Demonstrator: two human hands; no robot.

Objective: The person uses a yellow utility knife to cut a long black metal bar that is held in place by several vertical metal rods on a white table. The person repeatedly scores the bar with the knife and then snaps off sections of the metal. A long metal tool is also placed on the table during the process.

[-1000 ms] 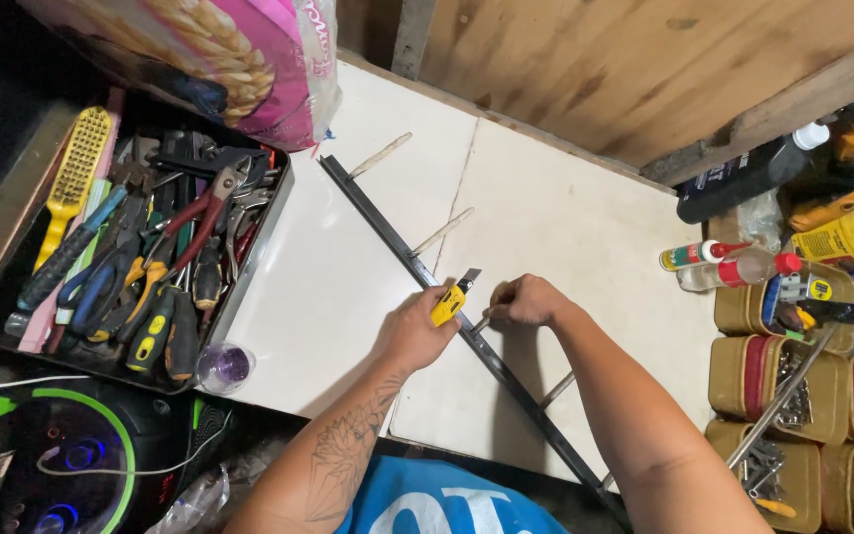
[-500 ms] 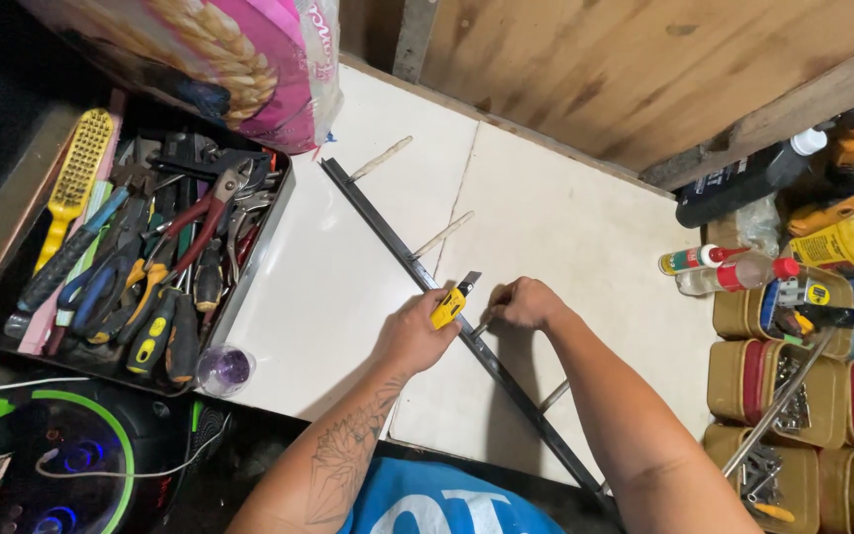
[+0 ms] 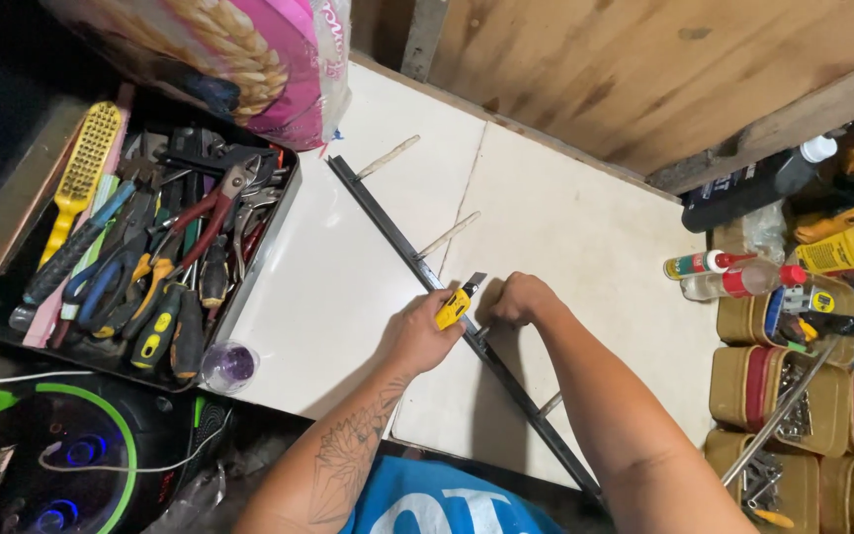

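Open tile flanked by clutter

Bare white tiles [image 3: 585, 237] are left open beyond the black strip [image 3: 387, 229]; passage is blocked leftward by the tool tray [image 3: 284, 213], rightward by bottles [image 3: 714, 264] and tins [image 3: 743, 386].

yellow utility knife [image 3: 454, 308] (blade out) against a long dark metal strip [image 3: 397, 242] lying diagonally.
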